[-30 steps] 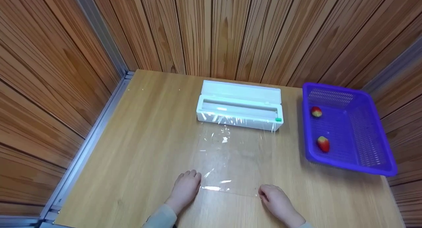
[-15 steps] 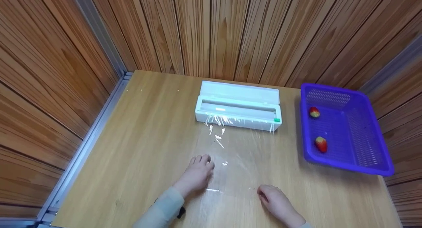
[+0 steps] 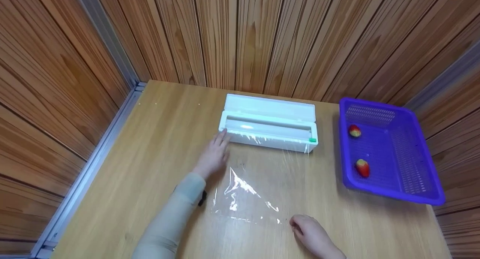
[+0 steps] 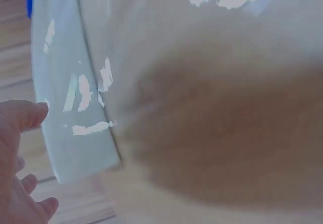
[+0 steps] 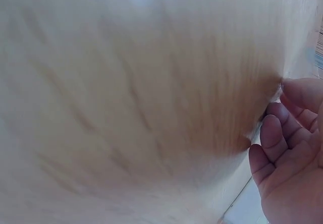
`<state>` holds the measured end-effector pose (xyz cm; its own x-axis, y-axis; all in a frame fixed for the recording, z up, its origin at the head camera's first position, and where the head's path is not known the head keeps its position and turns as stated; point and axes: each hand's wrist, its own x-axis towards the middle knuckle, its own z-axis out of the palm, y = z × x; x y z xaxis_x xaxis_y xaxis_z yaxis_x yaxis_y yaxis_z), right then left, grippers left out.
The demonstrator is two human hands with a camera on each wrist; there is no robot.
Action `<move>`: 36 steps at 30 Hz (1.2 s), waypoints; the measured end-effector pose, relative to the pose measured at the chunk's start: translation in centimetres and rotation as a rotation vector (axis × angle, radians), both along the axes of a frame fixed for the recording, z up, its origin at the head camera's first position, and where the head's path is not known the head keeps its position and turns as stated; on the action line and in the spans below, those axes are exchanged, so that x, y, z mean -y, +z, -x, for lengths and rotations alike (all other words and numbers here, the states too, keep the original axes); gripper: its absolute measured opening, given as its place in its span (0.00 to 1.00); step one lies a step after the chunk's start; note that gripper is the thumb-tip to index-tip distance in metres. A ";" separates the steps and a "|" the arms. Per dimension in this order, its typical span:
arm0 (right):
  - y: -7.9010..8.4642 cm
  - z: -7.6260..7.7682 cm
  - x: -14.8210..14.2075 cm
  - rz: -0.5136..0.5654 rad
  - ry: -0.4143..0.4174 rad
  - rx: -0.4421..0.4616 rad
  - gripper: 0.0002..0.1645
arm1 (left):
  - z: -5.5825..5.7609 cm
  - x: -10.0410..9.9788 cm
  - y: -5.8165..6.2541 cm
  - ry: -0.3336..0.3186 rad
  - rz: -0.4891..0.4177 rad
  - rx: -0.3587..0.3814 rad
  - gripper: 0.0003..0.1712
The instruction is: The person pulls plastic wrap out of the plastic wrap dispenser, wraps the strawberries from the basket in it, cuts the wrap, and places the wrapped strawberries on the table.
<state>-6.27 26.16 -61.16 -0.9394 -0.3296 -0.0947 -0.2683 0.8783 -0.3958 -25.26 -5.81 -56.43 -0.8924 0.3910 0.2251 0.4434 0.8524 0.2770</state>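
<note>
Wood-look panelling (image 3: 56, 64) and a metal rail (image 3: 86, 165) border the left of the wooden tabletop (image 3: 161, 139). Next comes the left hand (image 3: 213, 154), which has left the near edge of the clear film (image 3: 242, 187) and now reaches to the left end of the white box (image 3: 268, 142); its fingers are extended, gripping nothing, and whether they touch the box I cannot tell. Behind that, the box's lid (image 3: 270, 107) lies back, a roll (image 3: 266, 128) inside, and the film runs forward over the front wall. Its near-left corner is now unheld, so only the right hand (image 3: 311, 231), thumb and fingers pinching the near-right corner, steadies the drawn-out sheet. Rightmost, a purple basket (image 3: 390, 196) holds two strawberries (image 3: 362, 168).
</note>
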 end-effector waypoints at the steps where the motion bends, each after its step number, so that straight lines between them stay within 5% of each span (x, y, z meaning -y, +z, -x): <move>1: 0.0 -0.1 0.0 0.001 0.002 -0.004 0.04 | 0.4 0.2 -0.1 0.006 0.010 -0.001 0.33; 12: -0.3 -0.2 0.0 0.010 0.048 -0.074 0.06 | 1.6 1.2 -0.8 -0.014 0.096 0.093 0.30; 19: -0.3 0.1 -0.3 0.025 0.050 -0.056 0.07 | 2.1 1.0 -0.9 -0.039 0.108 0.055 0.29; 27: 0.1 -0.1 -0.8 0.070 0.101 -0.290 0.09 | 2.3 1.1 -1.0 -0.055 0.130 0.010 0.27; 31: 2.7 0.6 -2.0 0.177 0.074 -0.394 0.12 | 2.3 1.1 -1.0 -0.060 0.090 -0.015 0.23; 36: 8.4 3.6 -5.2 0.295 0.030 -0.642 0.15 | 2.2 0.9 -1.1 -0.045 0.030 -0.019 0.23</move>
<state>-9.87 31.41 -52.78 -0.7698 -0.2824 0.5724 -0.5507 0.7473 -0.3719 -27.51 -6.69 -57.51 -0.8697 0.4370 0.2295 0.4860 0.8395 0.2429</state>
